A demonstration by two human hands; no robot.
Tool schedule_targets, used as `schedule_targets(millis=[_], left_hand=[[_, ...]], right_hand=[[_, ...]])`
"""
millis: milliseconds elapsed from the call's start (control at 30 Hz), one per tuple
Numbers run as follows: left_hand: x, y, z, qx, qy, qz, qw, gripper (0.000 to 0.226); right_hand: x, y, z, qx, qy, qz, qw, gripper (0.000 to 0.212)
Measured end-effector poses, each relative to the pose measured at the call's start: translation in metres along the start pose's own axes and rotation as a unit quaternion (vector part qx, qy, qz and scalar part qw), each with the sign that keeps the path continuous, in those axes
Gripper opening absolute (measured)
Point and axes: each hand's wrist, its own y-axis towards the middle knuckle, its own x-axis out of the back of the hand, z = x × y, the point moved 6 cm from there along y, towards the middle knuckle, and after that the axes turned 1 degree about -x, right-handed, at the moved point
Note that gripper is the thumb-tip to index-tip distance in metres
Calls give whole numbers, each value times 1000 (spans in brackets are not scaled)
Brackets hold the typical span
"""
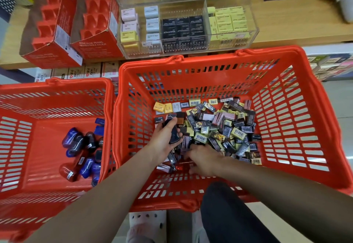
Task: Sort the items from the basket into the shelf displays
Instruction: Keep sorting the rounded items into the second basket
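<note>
Two red baskets are seen: the larger basket (286, 120) is heaped with small boxed erasers (225, 128), the smaller basket (47, 109) with dark sharpeners (82, 153). A dark sharpener (172, 132) is gripped by the left hand (164, 143); the right hand (202, 162) is spread, fingers down among the pile.

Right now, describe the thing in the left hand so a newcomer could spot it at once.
Find the larger red basket, the right one of the two, with small boxed items heaped on its floor. At the heap's left edge the left hand grips a dark rounded sharpener. Unlike the flat printed boxes around it, it is smooth, curved and unboxed, like the pieces in the smaller basket.

Red carton (96, 49) reads "PENGASAH PENSIL" (rest blurred).
</note>
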Motion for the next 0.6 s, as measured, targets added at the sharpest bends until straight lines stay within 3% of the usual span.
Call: schedule_targets(millis=[67, 133, 200, 300, 467, 533, 600], left_hand=[[1, 1, -2, -8, 17, -10, 1000, 32], [-1, 1, -5, -25, 16, -11, 999, 39], [-6, 1, -9, -45, 32, -17, 998, 40], [-12, 0, -11, -58, 51, -37, 996, 39], [-20, -3, -4, -6, 70, -3, 998, 38], [-21, -4, -5, -1, 68, 10, 998, 42], [-27, -5, -9, 1, 57, 26, 998, 49]], right_hand=[[17, -9, -14, -28, 180, -46, 982, 38], [37, -17, -39, -83, 337, -89, 934, 31], [46, -24, -61, -135, 459, -83, 874, 36], [50, -27, -77, -172, 476, -71, 860, 35], [47, -28, -99, -252, 512, -170, 804, 35], [45, -29, -100, -242, 587, -172, 753, 35], [50, -30, -95, -202, 621, -169, 738, 33]])
